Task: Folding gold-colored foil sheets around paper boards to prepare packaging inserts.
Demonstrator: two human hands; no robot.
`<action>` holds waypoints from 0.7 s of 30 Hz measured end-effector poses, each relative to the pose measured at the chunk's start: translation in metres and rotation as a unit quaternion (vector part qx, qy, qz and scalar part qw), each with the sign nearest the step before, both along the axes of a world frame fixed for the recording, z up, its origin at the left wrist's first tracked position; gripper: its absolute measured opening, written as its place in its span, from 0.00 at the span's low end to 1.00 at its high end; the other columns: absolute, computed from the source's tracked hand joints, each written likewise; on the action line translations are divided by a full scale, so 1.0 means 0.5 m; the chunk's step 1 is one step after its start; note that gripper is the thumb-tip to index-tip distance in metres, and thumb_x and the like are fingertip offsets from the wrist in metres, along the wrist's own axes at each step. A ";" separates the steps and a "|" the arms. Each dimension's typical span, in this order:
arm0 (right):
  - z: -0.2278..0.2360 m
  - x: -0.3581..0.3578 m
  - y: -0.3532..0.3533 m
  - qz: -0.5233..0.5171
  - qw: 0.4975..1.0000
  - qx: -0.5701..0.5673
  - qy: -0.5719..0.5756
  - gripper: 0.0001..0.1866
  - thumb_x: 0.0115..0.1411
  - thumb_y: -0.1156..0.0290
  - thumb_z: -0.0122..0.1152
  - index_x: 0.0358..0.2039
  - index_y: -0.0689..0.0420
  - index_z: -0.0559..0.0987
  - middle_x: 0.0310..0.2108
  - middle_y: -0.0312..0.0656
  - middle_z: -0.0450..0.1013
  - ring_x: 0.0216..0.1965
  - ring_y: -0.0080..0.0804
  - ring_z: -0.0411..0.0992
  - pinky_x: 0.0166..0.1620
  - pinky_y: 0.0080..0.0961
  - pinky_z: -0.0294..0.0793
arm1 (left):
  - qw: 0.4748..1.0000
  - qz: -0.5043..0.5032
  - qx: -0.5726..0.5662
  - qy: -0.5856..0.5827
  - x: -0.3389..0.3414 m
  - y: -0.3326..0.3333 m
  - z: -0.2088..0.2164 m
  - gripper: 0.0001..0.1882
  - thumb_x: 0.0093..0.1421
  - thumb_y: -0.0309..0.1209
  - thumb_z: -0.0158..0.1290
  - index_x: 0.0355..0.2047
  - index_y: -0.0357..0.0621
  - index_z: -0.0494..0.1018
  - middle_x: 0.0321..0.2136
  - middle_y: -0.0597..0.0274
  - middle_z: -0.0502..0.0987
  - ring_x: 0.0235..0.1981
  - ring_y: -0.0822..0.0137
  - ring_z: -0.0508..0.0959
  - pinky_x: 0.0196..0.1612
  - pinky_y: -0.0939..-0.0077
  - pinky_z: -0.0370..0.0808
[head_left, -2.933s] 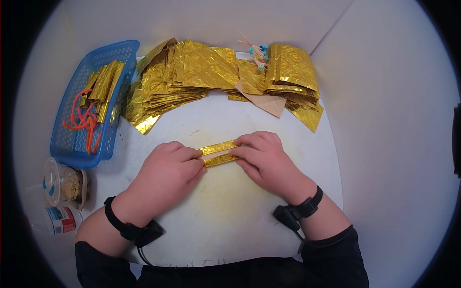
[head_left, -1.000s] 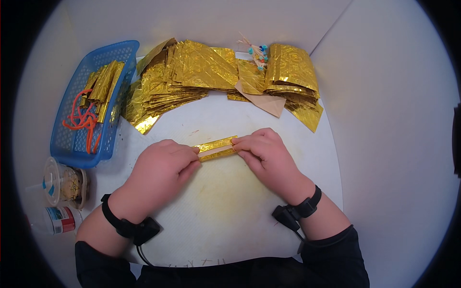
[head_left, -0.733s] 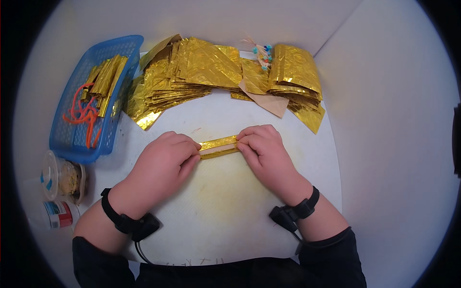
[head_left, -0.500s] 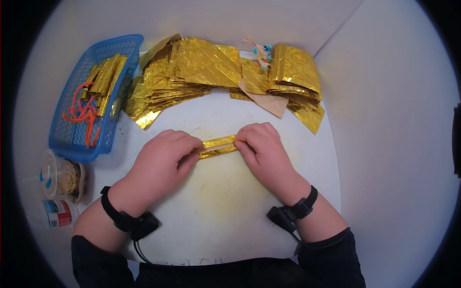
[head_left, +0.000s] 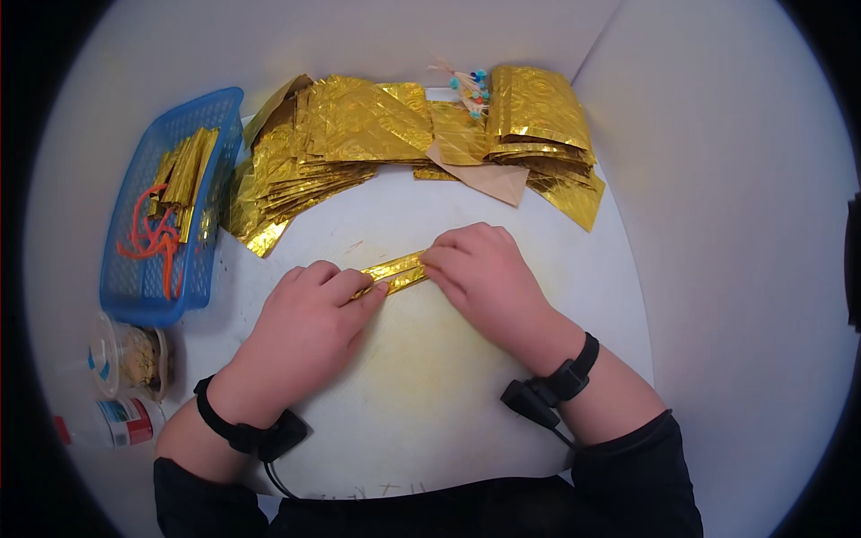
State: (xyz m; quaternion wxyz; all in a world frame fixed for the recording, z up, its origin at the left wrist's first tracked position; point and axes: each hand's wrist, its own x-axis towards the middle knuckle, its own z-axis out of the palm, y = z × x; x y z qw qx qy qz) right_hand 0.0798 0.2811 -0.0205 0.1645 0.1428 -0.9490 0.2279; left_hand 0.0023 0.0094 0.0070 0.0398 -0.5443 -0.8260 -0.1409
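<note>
By the left edge of the bench (head_left: pixel 430 394), a bottle (head_left: pixel 126 421) lies on its side beside a clear tub (head_left: pixel 106 359). Toward the far left corner, a blue basket (head_left: pixel 160 311) keeps gold rolls (head_left: pixel 186 175) and orange cords (head_left: pixel 158 240) together, probably to stop them scattering. The left hand (head_left: pixel 309 314) has its grip closed on the left end of a folded gold strip (head_left: pixel 395 267), mid-bench; the right hand (head_left: pixel 489 273) pinches the other end, seemingly to keep the long folds flat and straight. Along the far edge, likely for easy reach, sit a left foil stack (head_left: pixel 363 121), a bunch of bead-tipped picks (head_left: pixel 471 90), a tan sheet (head_left: pixel 489 182) and, toward the far right corner, a right foil stack (head_left: pixel 538 108).

Counted: one bottle, one tub, one basket, one strip in hand, two stacks, one tan sheet; rolls, cords and picks overlap too much to count.
</note>
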 end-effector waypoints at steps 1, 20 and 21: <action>0.004 0.004 0.001 -0.001 1.000 0.000 0.001 0.07 0.69 0.73 0.68 0.46 0.57 0.86 0.47 0.41 0.83 0.52 0.45 0.79 0.57 0.44 0.76 | 1.000 0.002 -0.011 0.000 0.000 0.000 0.000 0.26 0.60 0.24 0.66 0.60 0.48 0.87 0.50 0.64 0.85 0.48 0.57 0.82 0.53 0.59 0.80; 0.022 0.032 -0.001 0.091 0.991 0.084 -0.042 0.29 0.68 0.68 0.73 0.68 0.62 0.81 0.71 0.49 0.76 0.73 0.49 0.73 0.76 0.47 0.73 | 0.998 -0.026 -0.027 0.047 0.016 -0.016 0.012 0.25 0.66 0.30 0.65 0.64 0.44 0.83 0.61 0.59 0.81 0.54 0.58 0.81 0.57 0.60 0.79; 0.025 0.033 -0.001 0.098 0.989 0.095 -0.054 0.30 0.69 0.68 0.73 0.70 0.61 0.79 0.73 0.49 0.74 0.74 0.49 0.72 0.78 0.48 0.71 | 0.998 -0.023 -0.030 0.048 0.017 -0.016 0.011 0.26 0.66 0.30 0.66 0.64 0.44 0.83 0.61 0.59 0.81 0.54 0.59 0.80 0.57 0.60 0.79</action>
